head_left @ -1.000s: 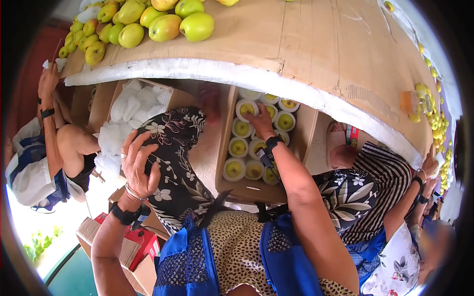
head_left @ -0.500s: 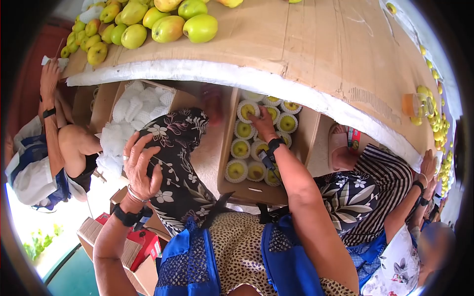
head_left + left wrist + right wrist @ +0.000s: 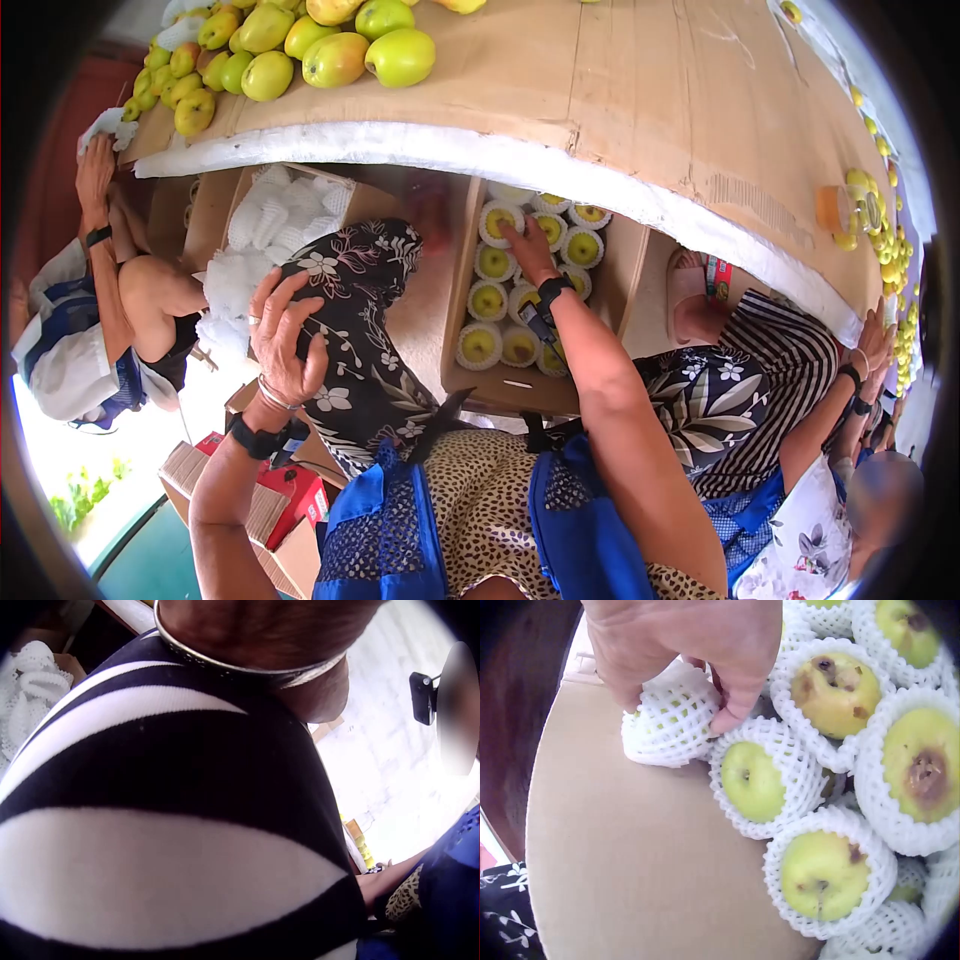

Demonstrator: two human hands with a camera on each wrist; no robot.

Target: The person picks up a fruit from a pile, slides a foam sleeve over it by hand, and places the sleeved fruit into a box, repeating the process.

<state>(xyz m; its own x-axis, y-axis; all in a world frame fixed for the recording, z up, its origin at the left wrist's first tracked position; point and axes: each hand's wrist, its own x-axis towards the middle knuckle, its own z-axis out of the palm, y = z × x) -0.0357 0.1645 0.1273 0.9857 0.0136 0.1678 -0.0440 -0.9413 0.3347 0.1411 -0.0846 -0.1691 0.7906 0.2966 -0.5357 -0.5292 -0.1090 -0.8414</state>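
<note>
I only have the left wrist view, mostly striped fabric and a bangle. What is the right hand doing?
Observer: The right hand grips a foam-netted pear at the edge of the cardboard box.
Operator: Anything else in that box?
Observer: More netted pears, stem ends up; several show brown blemishes.
Operator: And the left hand?
Observer: The left hand rests on a floral-clad knee, holding nothing.
Operator: What is above the box?
Observer: A cardboard-topped table with loose green pears.
</note>
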